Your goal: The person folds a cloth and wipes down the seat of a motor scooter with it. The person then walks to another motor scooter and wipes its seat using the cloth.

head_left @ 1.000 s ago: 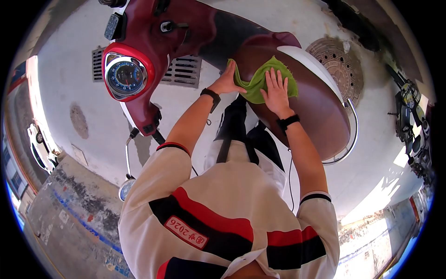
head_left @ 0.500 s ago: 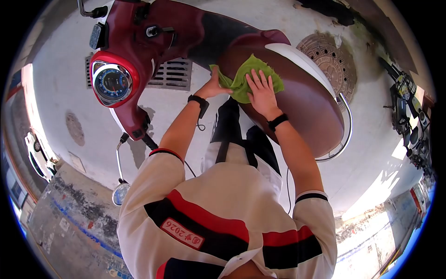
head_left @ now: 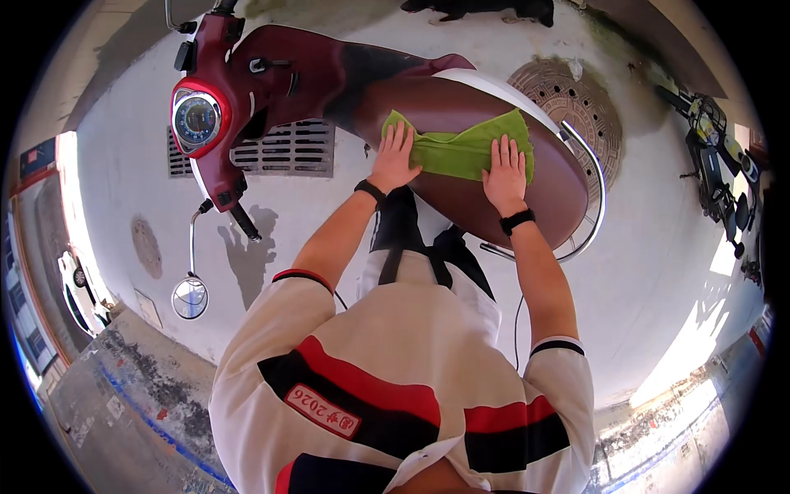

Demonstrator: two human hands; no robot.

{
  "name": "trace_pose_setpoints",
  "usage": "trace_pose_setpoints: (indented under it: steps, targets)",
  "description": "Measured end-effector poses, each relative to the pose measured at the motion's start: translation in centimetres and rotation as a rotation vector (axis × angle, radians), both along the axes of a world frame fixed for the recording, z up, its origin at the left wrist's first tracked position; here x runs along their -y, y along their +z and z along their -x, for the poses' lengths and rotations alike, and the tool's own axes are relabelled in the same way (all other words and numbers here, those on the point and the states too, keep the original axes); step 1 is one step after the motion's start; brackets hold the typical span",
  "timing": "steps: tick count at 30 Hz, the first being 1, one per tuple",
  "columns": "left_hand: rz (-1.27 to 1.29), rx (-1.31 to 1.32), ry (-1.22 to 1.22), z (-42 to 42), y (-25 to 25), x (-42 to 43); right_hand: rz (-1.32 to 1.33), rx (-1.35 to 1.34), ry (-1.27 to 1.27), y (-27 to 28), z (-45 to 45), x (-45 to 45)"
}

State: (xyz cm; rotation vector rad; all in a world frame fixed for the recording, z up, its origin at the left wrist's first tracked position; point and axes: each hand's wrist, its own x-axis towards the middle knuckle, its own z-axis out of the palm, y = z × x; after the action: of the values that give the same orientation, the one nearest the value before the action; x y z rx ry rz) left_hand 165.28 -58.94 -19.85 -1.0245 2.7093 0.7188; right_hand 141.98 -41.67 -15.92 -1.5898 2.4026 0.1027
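A green cloth [head_left: 461, 156] lies spread across the brown seat [head_left: 543, 210] of a dark red scooter [head_left: 280, 78], with a fold along its upper edge. My left hand [head_left: 395, 158] rests flat on the cloth's left end, fingers stretched out. At the right end, my right hand [head_left: 504, 174] presses down flat with its fingers extended. Both palms are partly over the seat's near edge. Black bands circle both wrists.
At the left are the scooter's round speedometer [head_left: 197, 122], handlebar grip [head_left: 244, 222] and mirror [head_left: 190, 297]. A chrome rail [head_left: 601, 193] curves round the seat's rear. Beyond are a drain grate [head_left: 296, 150], a manhole cover [head_left: 605, 123], a black dog [head_left: 485, 10] and parked motorbikes [head_left: 714, 169].
The cloth was bunched and is now spread wider along the seat. My right hand has moved right and down, away from the left. The view has shifted, and more of the dog shows.
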Motion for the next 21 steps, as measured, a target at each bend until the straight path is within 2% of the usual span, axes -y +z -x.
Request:
trace_pose_setpoints:
  steps: [4, 7, 11, 15, 18, 21]
  targets:
    - [-0.062, 0.055, -0.105, 4.6, 0.1, -4.9, -0.022, -0.060, -0.073, 3.7, 0.9, -6.5]
    - [-0.122, 0.113, -0.136, 7.4, 0.8, -8.2, 0.025, -0.032, -0.176, 3.4, 1.4, -12.2]
    - [-0.172, 0.108, -0.164, 9.2, 1.9, -11.1, 0.155, 0.055, -0.194, 2.3, 0.9, -18.6]
    - [-0.164, 0.034, -0.222, 8.9, 2.7, -13.5, 0.316, 0.120, -0.264, 1.7, -0.5, -21.0]
    - [-0.265, 0.010, -0.232, 8.2, 3.6, -14.8, 0.362, 0.146, -0.322, 1.5, -1.1, -21.5]
    - [-0.259, 0.035, -0.262, 7.6, 3.0, -15.0, 0.412, 0.137, -0.336, 1.4, -0.9, -21.5]
